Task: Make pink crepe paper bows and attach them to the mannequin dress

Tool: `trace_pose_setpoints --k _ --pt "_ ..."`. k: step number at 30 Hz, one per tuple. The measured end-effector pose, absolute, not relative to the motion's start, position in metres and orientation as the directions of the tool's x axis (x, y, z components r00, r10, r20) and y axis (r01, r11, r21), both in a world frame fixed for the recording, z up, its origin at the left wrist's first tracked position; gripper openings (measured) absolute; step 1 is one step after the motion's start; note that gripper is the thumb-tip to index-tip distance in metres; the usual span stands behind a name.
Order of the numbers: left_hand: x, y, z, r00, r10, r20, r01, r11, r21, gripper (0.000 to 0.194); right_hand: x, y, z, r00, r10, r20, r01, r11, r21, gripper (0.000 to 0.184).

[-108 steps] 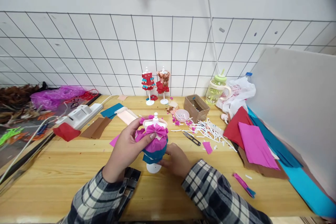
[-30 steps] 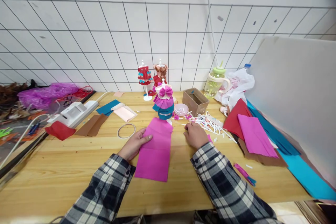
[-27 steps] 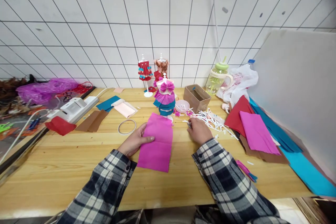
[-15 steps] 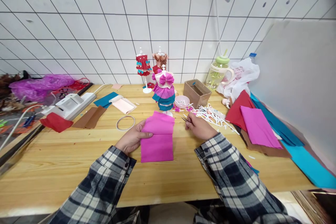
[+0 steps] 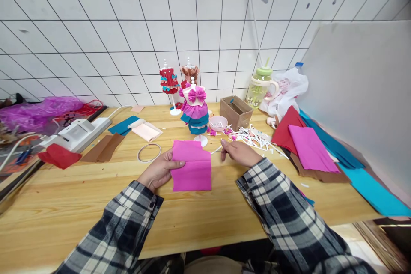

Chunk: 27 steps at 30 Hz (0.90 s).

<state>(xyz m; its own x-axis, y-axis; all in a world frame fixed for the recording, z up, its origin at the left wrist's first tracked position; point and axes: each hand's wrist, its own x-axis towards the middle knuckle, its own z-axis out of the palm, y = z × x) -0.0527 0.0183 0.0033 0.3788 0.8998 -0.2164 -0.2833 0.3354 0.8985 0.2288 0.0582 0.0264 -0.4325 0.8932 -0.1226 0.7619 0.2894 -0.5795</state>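
Observation:
My left hand (image 5: 159,169) pinches the left edge of a magenta sheet of crepe-like paper (image 5: 192,175), thumb on top. The sheet has a crease across it and its upper right corner is cut or folded away. My right hand (image 5: 239,153) is closed on thin tweezers (image 5: 221,147), mostly hidden by the fingers. A slim white strip (image 5: 215,151) shows at their tip, just right of the sheet. Behind the sheet stands a small dress form (image 5: 194,111) in a magenta and teal dress with a pleated bow.
Two more dressed forms, one with a red dress (image 5: 168,80), stand at the wall. White paper sticks (image 5: 257,138), a pink bowl (image 5: 218,123), a cardboard box (image 5: 236,112) and a bottle (image 5: 259,87) are to the right. A ring (image 5: 149,153) and power strip (image 5: 77,135) lie left.
The view has shifted slightly, moving the background left. My right hand has come a little nearer the sheet, and a white strip now shows at its fingertips. My left hand keeps its hold.

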Motion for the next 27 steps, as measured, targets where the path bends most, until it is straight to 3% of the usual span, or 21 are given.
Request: trace_pose_setpoints --k 2,5,12,22,27 --pt "-0.052 0.018 0.004 0.375 0.905 -0.202 -0.293 0.323 0.9 0.063 0.227 0.057 0.025 -0.395 0.895 -0.206 0.819 0.241 -0.521 0.075" --pt "-0.051 0.019 0.003 0.346 0.924 -0.161 -0.303 0.272 0.913 0.074 0.225 0.057 0.022 -0.375 0.886 -0.273 0.869 0.233 -0.436 0.071" --pt "-0.049 0.021 0.001 0.298 0.945 -0.136 -0.312 0.231 0.922 0.082 0.217 0.057 0.015 -0.346 0.924 -0.16 0.889 0.268 -0.371 0.066" --pt "-0.049 0.021 -0.002 0.331 0.94 -0.086 -0.331 0.201 0.922 0.086 0.219 0.063 0.004 -0.471 0.869 -0.155 0.746 0.297 -0.596 0.071" --pt "-0.047 0.021 0.0 0.326 0.942 -0.081 -0.33 0.193 0.924 0.092 0.217 0.059 0.007 -0.493 0.848 -0.194 0.741 0.292 -0.605 0.071"
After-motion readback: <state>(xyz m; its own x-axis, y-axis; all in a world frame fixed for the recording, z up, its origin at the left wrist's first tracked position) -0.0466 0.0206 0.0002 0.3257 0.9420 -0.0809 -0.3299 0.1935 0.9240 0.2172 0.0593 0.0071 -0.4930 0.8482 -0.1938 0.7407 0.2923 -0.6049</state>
